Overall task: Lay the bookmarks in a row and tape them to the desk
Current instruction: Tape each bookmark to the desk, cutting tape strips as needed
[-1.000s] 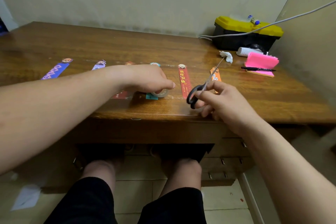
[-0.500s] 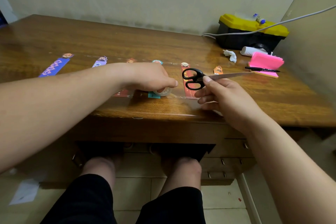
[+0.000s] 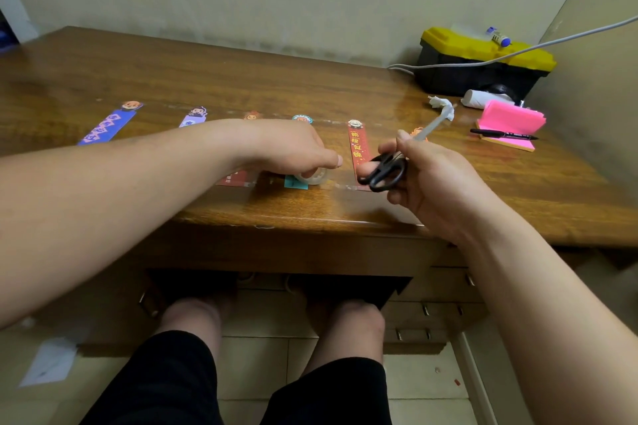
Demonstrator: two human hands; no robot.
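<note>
Near the front edge of the desk (image 3: 241,79), a row of bookmarks (image 3: 357,145), running left to right. Risk of pulling the tape askew, or nicking a bookmark, through an unsteady cut. Left hand (image 3: 286,148) curled over the tape roll (image 3: 312,178), pressing it down; right hand (image 3: 431,179) gripping the scissors (image 3: 388,171) by the handles, blades toward the back right corner.
</note>
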